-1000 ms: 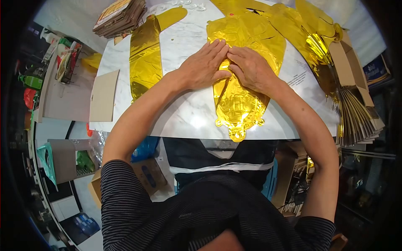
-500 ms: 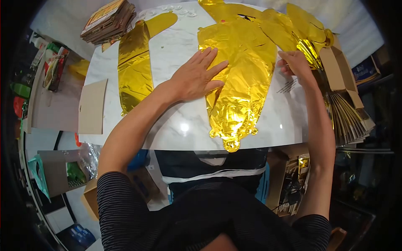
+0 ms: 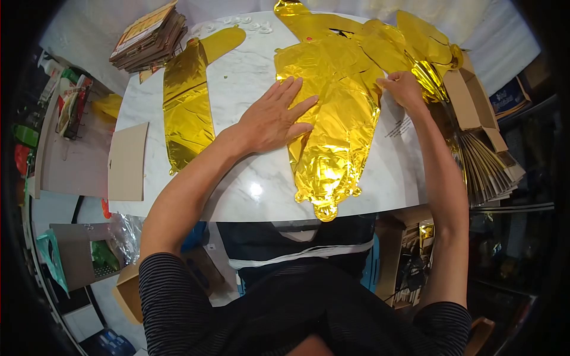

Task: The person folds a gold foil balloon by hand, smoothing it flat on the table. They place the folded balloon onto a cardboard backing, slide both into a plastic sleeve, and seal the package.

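Observation:
A large flat gold foil sheet [image 3: 335, 130] lies on the white marbled table [image 3: 237, 190], its narrow knobbed end at the front edge. My left hand [image 3: 273, 115] rests flat on its left side, fingers spread. At its upper right edge, my right hand [image 3: 404, 89] has thumb and fingers pinched together on the foil's border. More gold foil pieces [image 3: 421, 38] lie beyond, toward the back right. Another folded gold foil piece [image 3: 189, 113] lies separately, left of my left hand.
A stack of printed cards [image 3: 145, 38] sits at the back left, near small clear round items [image 3: 255, 26]. A beige card [image 3: 127, 163] lies at the left edge. On the right are an open cardboard box [image 3: 469, 101] and a fanned stack of flat sleeves [image 3: 490, 169].
My right hand has closed on the foil's upper right edge, which is now pulled up slightly. My left hand stays flat on the foil. The whole view has shifted a little.

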Motion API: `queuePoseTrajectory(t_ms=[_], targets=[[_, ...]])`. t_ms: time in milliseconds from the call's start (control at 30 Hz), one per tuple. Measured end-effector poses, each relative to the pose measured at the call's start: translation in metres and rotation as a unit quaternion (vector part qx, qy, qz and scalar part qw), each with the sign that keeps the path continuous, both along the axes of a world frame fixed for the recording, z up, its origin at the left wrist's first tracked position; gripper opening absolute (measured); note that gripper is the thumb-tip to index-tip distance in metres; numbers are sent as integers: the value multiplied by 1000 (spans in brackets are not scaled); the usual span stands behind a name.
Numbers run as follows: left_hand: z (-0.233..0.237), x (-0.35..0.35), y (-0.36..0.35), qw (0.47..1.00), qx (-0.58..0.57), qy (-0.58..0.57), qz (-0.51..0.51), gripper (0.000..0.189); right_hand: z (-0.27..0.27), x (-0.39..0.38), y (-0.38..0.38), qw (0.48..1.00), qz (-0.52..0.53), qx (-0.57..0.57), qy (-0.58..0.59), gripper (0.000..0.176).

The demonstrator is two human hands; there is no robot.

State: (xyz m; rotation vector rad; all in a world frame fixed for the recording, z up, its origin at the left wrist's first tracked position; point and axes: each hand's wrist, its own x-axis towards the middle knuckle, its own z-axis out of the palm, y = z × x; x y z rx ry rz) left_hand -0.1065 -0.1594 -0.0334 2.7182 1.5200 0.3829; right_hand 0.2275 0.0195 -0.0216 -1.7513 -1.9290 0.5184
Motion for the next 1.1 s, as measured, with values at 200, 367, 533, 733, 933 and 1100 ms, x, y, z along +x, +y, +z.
queuePoseTrajectory(t_ms=[200,367,533,733,933,1100], targets=[[-2,0,1,1000,4,-5,1,66,15,-6,7,999,10,-53,-5,24],[2,1,0,1000,-7,17,4,66,5,-1,24,1000,-15,-5,-12,19],[1,1,1,1000,-2,3,0,66,8,15,10,978,40,97,-178,33],[6,2,-1,1000,-10,21,5,66,8,28,-1,942,9,237,-236,27],[5,3,-1,1000,-7,26,4,67,17,-9,9,989,-55,16,-138,30],[5,2,-1,1000,-9,20,8,67,6,-6,31,999,-26,-37,-15,34]])
